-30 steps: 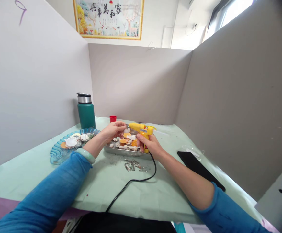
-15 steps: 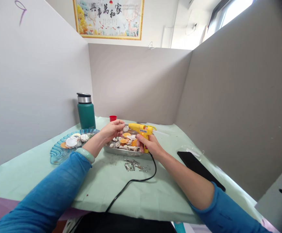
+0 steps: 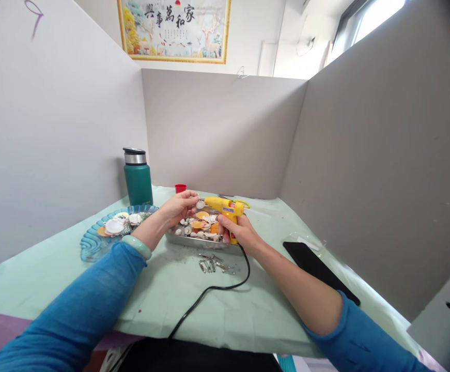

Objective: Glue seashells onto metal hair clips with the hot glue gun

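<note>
My right hand (image 3: 238,232) is closed around the handle of a yellow hot glue gun (image 3: 225,205), whose nozzle points left. Pinched in the fingertips of my left hand (image 3: 181,207) is a small white shell (image 3: 200,205), right at the nozzle's tip; whether the two touch I cannot tell. Below both hands stands a metal tray (image 3: 199,243) with white and orange shells (image 3: 198,225) in it. Several small metal pins (image 3: 214,264) lie on the cloth in front of the tray. A black cord (image 3: 209,289) runs from the gun's handle toward the table's front edge.
On the left a blue scalloped dish (image 3: 89,247) bears more shells, and a green bottle (image 3: 138,181) stands behind it. A red cup (image 3: 180,188) sits past the tray. To the right lies a flat black object (image 3: 320,271) beside clear plastic. Grey panels (image 3: 225,129) enclose the table.
The white shell in my left fingertips has shifted very slightly at the nozzle. Otherwise both hands and the glue gun hold nearly the same position.
</note>
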